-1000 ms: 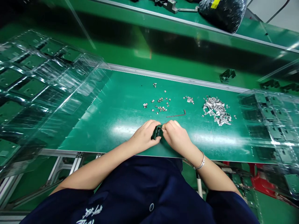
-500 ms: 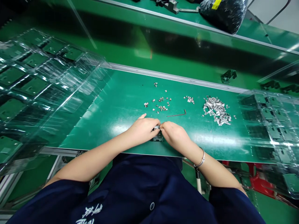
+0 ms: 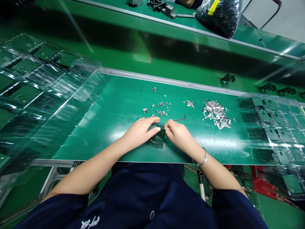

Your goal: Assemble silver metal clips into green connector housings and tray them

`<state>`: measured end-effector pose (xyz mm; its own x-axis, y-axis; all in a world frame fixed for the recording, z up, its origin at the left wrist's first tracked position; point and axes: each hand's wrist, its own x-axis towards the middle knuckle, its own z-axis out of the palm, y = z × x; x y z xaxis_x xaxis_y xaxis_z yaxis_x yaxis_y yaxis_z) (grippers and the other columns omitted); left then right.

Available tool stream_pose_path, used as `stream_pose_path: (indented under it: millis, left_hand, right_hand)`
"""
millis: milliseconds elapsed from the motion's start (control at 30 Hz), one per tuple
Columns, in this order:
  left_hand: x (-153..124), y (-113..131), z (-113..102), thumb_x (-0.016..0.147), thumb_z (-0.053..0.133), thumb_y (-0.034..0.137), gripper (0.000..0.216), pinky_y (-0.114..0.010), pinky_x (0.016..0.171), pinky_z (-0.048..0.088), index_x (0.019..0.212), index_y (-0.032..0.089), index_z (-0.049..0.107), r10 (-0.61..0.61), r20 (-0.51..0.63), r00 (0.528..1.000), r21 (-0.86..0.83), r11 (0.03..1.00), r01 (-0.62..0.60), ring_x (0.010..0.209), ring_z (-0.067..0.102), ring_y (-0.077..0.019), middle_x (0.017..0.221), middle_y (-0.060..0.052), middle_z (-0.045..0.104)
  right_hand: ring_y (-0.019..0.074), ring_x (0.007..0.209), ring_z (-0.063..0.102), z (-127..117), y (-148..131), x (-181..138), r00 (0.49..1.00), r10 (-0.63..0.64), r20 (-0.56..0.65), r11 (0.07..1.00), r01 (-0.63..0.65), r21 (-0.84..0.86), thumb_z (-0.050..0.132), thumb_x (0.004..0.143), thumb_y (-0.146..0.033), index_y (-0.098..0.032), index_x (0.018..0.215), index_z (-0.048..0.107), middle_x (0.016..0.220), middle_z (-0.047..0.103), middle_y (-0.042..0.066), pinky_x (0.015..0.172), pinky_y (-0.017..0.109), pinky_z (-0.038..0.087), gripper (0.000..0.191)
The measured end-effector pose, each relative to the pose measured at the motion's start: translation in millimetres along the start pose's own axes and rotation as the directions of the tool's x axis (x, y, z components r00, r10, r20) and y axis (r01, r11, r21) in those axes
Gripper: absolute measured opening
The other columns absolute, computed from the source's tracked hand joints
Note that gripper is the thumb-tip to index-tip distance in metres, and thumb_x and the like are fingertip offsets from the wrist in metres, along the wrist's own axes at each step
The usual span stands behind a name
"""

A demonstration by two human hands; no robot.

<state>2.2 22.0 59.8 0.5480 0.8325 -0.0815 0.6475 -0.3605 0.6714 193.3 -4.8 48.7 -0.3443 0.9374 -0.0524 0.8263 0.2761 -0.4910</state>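
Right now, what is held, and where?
A small dark part, resting on the mat: left hand steadies its left top edge, right hand pinches its upper right corner.

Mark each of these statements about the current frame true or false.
1. The left hand and the right hand both touch the dark part. True.
2. The hex key is held in the right hand. False: it lies on the mat, beyond that hand.
3. The big pile of metal pieces lies to the right of the hex key. True.
4. The bracelet is on the left wrist. False: it is on the right wrist.
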Motion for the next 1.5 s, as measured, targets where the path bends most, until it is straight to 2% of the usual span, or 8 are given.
stream_pose_path:
  millis: [67,167,333,533,900,1133,1400,1500]
  left_hand:
    - [-7,-4,4,0.084,0.052,0.04,0.045,-0.043,0.099,0.045,0.123,0.018,0.047,-0.029,-0.063,0.998,-0.091,0.996,0.024,0.116,0.056,-0.0247,0.125,-0.01,0.058]
    - [-19,-7,21,0.072,0.067,0.043,0.067,-0.047,0.101,0.043,0.128,0.017,0.041,-0.025,-0.048,0.999,0.011,1.0,0.025,0.122,0.05,-0.031,0.132,-0.014,0.052]
    - [-24,-12,46,0.079,0.06,0.031,0.059,-0.049,0.105,0.037,0.132,0.021,0.036,-0.026,-0.047,0.999,0.087,0.996,0.03,0.121,0.051,-0.0286,0.129,-0.011,0.054]
    - [-20,-16,43,0.081,0.056,0.029,0.067,-0.05,0.105,0.036,0.14,0.022,0.025,-0.016,-0.016,1.0,0.044,0.999,0.017,0.12,0.05,-0.0285,0.129,-0.011,0.054]
    - [-20,-14,41,0.082,0.055,0.029,0.066,-0.05,0.106,0.035,0.14,0.021,0.025,-0.023,0.012,1.0,0.046,0.999,0.023,0.121,0.048,-0.0291,0.128,-0.012,0.054]
    - [-20,-16,41,0.083,0.056,0.03,0.067,-0.051,0.105,0.035,0.142,0.024,0.024,-0.012,0.012,1.0,0.037,0.999,0.011,0.118,0.05,-0.0298,0.127,-0.01,0.054]
    - [-20,-16,39,0.082,0.057,0.029,0.066,-0.051,0.105,0.035,0.14,0.025,0.027,-0.014,0.016,1.0,0.027,1.0,0.013,0.119,0.051,-0.0295,0.128,-0.009,0.055]
    - [-22,-16,40,0.08,0.061,0.028,0.058,-0.05,0.103,0.04,0.132,0.024,0.035,-0.027,-0.02,0.999,0.003,1.0,0.027,0.118,0.053,-0.0294,0.126,-0.009,0.057]
  right_hand:
    - [0.015,0.064,0.056,-2,15,3,0.995,0.091,0.039,0.995,-0.093,0.046,0.047,0.089,-0.009,-0.018,0.086,0.053,0.072,0.061,0.001,0.06,0.024,0.037,0.011]
    - [0.0191,0.081,0.058,-4,40,12,0.996,0.086,-0.004,0.996,-0.086,-0.017,0.049,0.089,-0.013,-0.018,0.09,0.058,0.088,0.064,0.006,0.07,0.027,0.04,0.01]
    - [0.0239,0.091,0.051,-3,63,20,1.0,-0.018,-0.017,0.996,0.016,-0.087,0.052,0.088,-0.016,-0.017,0.086,0.059,0.095,0.06,0.009,0.081,0.035,0.039,0.007]
    - [0.0145,0.072,0.054,-3,53,4,0.986,-0.124,0.11,0.961,0.092,0.259,0.047,0.092,-0.017,-0.018,0.089,0.056,0.084,0.06,0.002,0.067,0.025,0.04,0.01]
    - [0.0123,0.066,0.051,-6,41,9,0.97,0.017,0.241,0.995,-0.04,0.094,0.051,0.089,-0.011,-0.018,0.087,0.057,0.084,0.061,0.001,0.059,0.023,0.031,0.009]
    - [0.0127,0.075,0.055,-15,55,9,0.939,-0.098,0.329,0.938,-0.023,0.346,0.053,0.089,-0.012,-0.017,0.086,0.062,0.089,0.062,0.002,0.066,0.023,0.038,0.011]
    - [0.0119,0.061,0.051,-19,34,11,0.927,0.038,0.373,0.997,-0.062,0.052,0.052,0.083,-0.006,-0.019,0.077,0.058,0.076,0.061,-0.001,0.054,0.023,0.029,0.016]
    - [0.0134,0.067,0.056,-20,43,10,0.927,-0.024,0.375,0.991,-0.029,0.134,0.054,0.085,-0.01,-0.02,0.083,0.062,0.081,0.064,0.0,0.059,0.024,0.037,0.013]
